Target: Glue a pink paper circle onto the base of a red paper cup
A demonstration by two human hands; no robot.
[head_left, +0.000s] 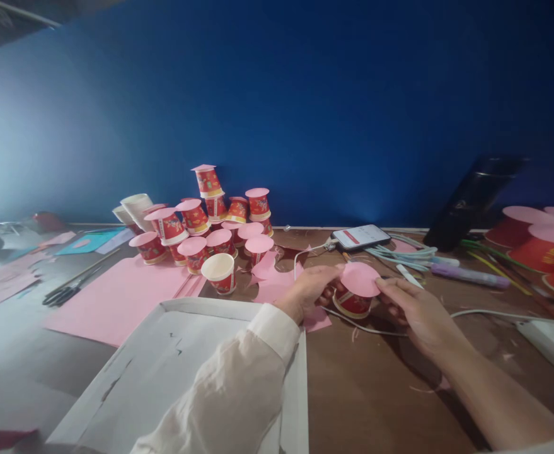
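Observation:
A small red paper cup (352,302) sits between my hands on the brown table, with a pink paper disc (359,279) covering its mouth. My left hand (307,289) holds the cup's left side, fingers on the disc's edge. Gripping the disc's right edge is my right hand (413,312). Behind them, a pile of several red cups with pink paper tops (210,217) is stacked against the blue wall. One open red cup (220,272) stands in front of that pile.
A white tray (163,372) lies under my left forearm. Pink paper sheets (116,296) and black scissors (63,293) lie left. A phone (360,236), cables, glue sticks (466,275) and larger red cups (541,246) are at the right. A dark bottle (475,198) leans by the wall.

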